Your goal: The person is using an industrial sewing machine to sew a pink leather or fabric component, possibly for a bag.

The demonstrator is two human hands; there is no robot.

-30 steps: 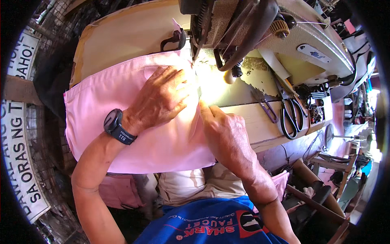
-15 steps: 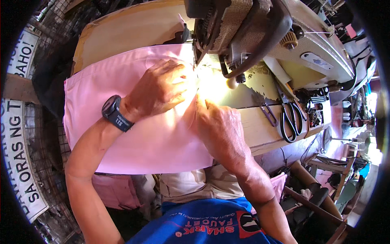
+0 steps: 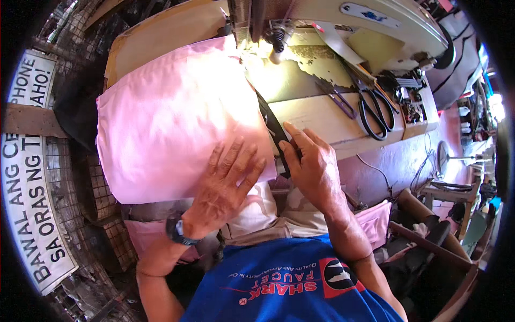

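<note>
Pink cloth, hands (left spread atop)

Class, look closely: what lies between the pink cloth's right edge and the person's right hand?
In the head view, a narrow black strip lies between the pink cloth and the right hand.

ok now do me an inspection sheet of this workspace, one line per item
Surface: pale tabletop, covering worn patchy near the sewing machine.
Job's things: pink cloth spread toward the brightly lit needle area; dark strip along its right edge.
Clutter: black-handled scissors, purple snips and small parts right of the cloth.
Grip: left hand on the cloth, fingers spread; right hand at the strip, pinch unclear.
Cables: thin cord beyond the table.
Surroundings: wire mesh and printed signs left; standing fan right.
</note>
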